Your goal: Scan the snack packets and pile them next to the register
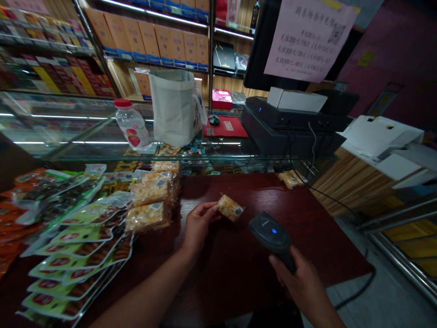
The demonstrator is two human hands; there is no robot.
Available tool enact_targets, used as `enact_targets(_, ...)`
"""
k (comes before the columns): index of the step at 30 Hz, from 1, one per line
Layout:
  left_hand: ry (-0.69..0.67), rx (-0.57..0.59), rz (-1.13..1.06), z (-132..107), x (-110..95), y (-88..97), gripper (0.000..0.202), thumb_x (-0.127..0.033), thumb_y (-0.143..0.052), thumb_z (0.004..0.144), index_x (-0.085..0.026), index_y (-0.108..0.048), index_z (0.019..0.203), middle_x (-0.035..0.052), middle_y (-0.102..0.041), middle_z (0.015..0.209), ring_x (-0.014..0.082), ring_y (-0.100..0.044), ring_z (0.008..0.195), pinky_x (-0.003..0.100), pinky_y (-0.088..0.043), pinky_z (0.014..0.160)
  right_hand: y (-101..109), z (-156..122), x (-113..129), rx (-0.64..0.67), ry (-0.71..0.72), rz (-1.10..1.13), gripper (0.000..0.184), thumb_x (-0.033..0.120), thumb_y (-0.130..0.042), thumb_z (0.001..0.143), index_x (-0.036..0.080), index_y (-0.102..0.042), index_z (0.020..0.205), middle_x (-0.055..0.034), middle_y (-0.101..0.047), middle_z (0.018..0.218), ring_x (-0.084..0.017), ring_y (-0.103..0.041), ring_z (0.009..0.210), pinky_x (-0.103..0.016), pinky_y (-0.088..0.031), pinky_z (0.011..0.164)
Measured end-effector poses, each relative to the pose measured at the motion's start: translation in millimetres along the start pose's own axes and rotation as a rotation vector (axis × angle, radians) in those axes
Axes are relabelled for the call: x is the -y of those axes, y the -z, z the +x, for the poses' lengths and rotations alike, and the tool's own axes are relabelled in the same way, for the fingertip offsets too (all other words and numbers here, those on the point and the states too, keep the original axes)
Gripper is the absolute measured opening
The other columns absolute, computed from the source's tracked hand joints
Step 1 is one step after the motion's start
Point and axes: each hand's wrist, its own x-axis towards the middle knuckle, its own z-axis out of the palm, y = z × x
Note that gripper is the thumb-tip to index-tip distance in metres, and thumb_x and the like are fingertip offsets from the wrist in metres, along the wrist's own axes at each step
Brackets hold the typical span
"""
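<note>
Between the fingertips of my left hand (200, 224) is one end of a small clear-wrapped pastry snack (231, 207) with a barcode label on it. My right hand (303, 273) is wrapped round the handle of a black barcode scanner (271, 232), whose blue light is lit. The scanner's head points toward the wrapped snack, a short gap away from it. Left of my left hand stand stacks of similar wrapped snacks (150, 191). Another wrapped snack (292, 179) lies at the table's far right edge.
Green-and-white snack pouches (73, 259) fan out at the left of the dark red table (239, 282). On the glass counter behind are a red-capped bottle (132, 125), a white bag (175, 109), a mouse (214, 120) and a black cash-register unit (290, 127). A cable hangs at right.
</note>
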Motion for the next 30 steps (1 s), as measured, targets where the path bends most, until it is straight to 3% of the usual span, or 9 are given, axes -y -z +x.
enact_targets(7,-0.016,-0.012,0.026,-2,-2,-1.4,0.034,-0.037,-0.087,0.058,-0.014,-0.073,0.079,0.0038,-0.074,0.082,0.0136,-0.067,0.069,0.026,-0.057,0.071,3,-2,4,0.057,0.001,-0.01,0.04,0.061,-0.063,0.08,0.023,-0.071,0.092,0.0005,-0.061,0.046,-0.021,-0.056,0.04,-0.028,-0.044,0.039)
enact_targets(11,-0.016,-0.023,0.016,-2,-2,-1.4,0.033,-0.036,-0.087,0.057,-0.014,-0.073,0.078,0.0031,-0.073,0.081,0.0134,-0.067,0.068,0.026,-0.057,0.07,2,0,8,0.076,0.055,-0.03,0.043,0.06,-0.061,0.082,0.022,-0.071,0.098,-0.0016,-0.065,0.054,-0.023,-0.062,0.05,-0.03,-0.05,0.051)
enact_targets(24,-0.034,-0.052,0.042,-5,-1,-5.7,0.038,-0.04,-0.087,0.054,-0.014,-0.071,0.077,0.0037,-0.074,0.086,0.0152,-0.068,0.07,0.03,-0.059,0.073,5,4,4,0.063,0.146,-0.11,0.043,0.061,-0.053,0.088,0.022,-0.069,0.085,-0.002,-0.061,0.052,-0.023,-0.059,0.046,-0.032,-0.047,0.051)
enact_targets(30,0.011,-0.007,0.051,-1,4,-19.2,0.037,-0.038,-0.087,0.056,-0.014,-0.072,0.079,0.0035,-0.072,0.079,0.0149,-0.068,0.069,0.027,-0.058,0.07,14,10,1,0.04,0.092,-0.062,0.038,0.059,-0.057,0.085,0.023,-0.067,0.081,-0.0014,-0.061,0.05,-0.023,-0.06,0.046,-0.032,-0.047,0.051)
